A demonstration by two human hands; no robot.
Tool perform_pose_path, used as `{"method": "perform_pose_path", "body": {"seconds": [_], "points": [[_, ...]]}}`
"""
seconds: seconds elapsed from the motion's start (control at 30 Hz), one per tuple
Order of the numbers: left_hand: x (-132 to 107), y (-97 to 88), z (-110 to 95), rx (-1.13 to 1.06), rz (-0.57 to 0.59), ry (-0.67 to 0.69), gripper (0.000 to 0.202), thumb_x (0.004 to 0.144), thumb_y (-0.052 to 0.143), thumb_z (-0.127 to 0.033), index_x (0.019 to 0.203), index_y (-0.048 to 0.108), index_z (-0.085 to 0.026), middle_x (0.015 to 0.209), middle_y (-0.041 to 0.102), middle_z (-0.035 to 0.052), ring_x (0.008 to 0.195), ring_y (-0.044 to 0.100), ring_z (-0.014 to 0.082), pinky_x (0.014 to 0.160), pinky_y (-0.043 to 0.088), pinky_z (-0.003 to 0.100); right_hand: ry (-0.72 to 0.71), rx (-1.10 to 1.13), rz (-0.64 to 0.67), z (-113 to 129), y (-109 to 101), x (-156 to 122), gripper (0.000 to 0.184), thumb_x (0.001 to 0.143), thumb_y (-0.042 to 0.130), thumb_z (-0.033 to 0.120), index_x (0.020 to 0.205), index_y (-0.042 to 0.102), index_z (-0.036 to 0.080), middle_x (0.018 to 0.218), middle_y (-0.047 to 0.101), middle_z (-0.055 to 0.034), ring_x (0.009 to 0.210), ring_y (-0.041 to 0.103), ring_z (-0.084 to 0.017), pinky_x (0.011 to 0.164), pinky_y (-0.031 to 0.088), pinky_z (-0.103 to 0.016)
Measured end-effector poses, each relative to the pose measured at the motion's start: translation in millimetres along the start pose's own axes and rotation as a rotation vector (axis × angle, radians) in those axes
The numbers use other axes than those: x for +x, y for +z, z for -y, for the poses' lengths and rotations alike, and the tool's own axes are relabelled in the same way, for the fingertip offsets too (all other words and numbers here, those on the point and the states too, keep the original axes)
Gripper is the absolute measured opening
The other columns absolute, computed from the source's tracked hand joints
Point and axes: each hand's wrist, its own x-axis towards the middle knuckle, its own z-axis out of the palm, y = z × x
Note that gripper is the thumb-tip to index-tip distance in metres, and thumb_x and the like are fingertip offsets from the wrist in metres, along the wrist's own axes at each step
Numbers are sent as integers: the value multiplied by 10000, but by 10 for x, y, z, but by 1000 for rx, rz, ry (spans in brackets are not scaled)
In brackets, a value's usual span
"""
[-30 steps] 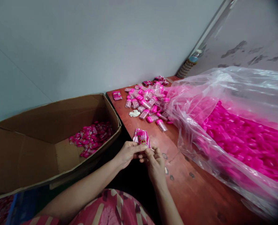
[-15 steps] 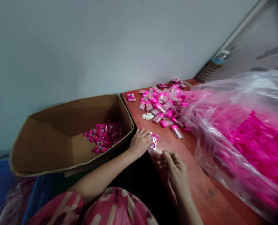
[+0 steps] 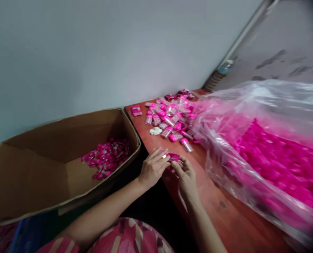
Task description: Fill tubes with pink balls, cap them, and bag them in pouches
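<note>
Pinching pink packet (image 3: 174, 157) over edge of table (image 3: 230, 218) with thumb and fingers of right hand (image 3: 188, 175); laying left hand (image 3: 151, 169) across its other end, fingers close together, grip unclear. Seemingly mid-handling, unfinished. Already in box (image 3: 53, 138) at nine o'clock: many small bundles (image 3: 105, 160). Apparently untouched: heaped bottles (image 3: 168, 120) at twelve, pink pieces (image 3: 283, 165) in clear bag (image 3: 267, 93) at three.

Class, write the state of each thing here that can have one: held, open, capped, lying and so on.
Sachet: held, partly hidden
Left hand: laid over the sachet
Right hand: pinching the sachet
Carton: open, partly filled
Bag: open, holding pink pieces
Bottles: pink-capped, heaped
White scrap: lying on the table
</note>
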Motion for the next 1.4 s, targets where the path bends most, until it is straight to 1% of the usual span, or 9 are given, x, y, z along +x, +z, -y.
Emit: {"method": "perform_pose_path", "body": {"seconds": [0.1, 0.27, 0.37, 0.53, 0.67, 0.8, 0.97, 1.1, 1.4], "points": [[-21, 13, -19, -135, -24, -162, 284, 674, 652, -209, 956, 653, -234, 1075, 615, 54, 1055, 517, 213, 932, 373, 317, 0, 28, -1, 35, -26, 46, 259, 706, 629, 276, 925, 518, 193, 688, 597, 32, 582, 540, -95, 563, 425, -208], [3, -23, 105, -345, 181, -546, 268, 687, 626, -355, 793, 677, -115, 755, 663, 77, 706, 623, 190, 653, 511, 295, 21, -93, 173, 40, -125, 115, 284, 694, 626, 318, 913, 502, 186, 660, 596, 25, 577, 545, -117, 555, 406, -222], [13, -37, 145, -334, 140, -617, 267, 649, 666, -347, 715, 677, -89, 690, 656, 80, 631, 615, 157, 601, 512, 255, -61, -408, 159, 116, -215, 286, 265, 720, 567, 396, 863, 539, 175, 702, 612, -15, 625, 562, -155, 587, 412, -256], [15, -13, 151, -497, 24, -743, 249, 603, 716, -303, 700, 669, -79, 666, 652, 79, 589, 605, 129, 541, 508, 209, -165, -1256, -192, 270, -444, 815, 380, 818, 395, 438, 1004, 560, 151, 982, 584, -148, 894, 549, -250, 729, 381, -327], [25, -9, 160, -703, -135, -837, 195, 599, 732, -228, 660, 624, -78, 629, 633, 58, 523, 585, 108, 493, 515, 208, -45, -1446, -100, 240, -583, 1067, 334, 780, 478, 415, 914, 582, 127, 917, 597, -161, 840, 571, -261, 668, 380, -310], [50, -25, 153, -837, -265, -883, 181, 626, 717, -215, 673, 591, -93, 612, 627, 43, 498, 586, 108, 459, 507, 196, -67, -1226, -34, 191, -533, 754, 332, 753, 493, 486, 706, 541, 161, 627, 574, -48, 630, 558, -209, 533, 364, -266], [80, 21, 148, -987, -377, -910, 140, 689, 667, -202, 754, 589, -105, 661, 649, 61, 601, 634, 156, 563, 535, 250, 132, -365, 158, 95, -229, -114, 319, 778, 473, 491, 804, 491, 174, 614, 557, 2, 419, 471, -101, 358, 337, -193], [70, 92, 140, -1042, -353, -890, 146, 694, 661, -194, 785, 592, -104, 713, 654, 70, 608, 631, 158, 562, 530, 254, 134, -264, 103, 1, -29, -447, 271, 780, 507, 445, 807, 486, 176, 608, 561, 10, 395, 472, -77, 328, 350, -162], [0, 197, 6, -1015, -253, -759, 218, 626, 715, -229, 718, 579, -86, 625, 609, 42, 531, 581, 120, 526, 488, 229, 126, -194, 57, -48, 36, -404, 272, 774, 522, 438, 814, 482, 172, 586, 550, 26, 388, 485, -75, 318, 373, -158]]}}
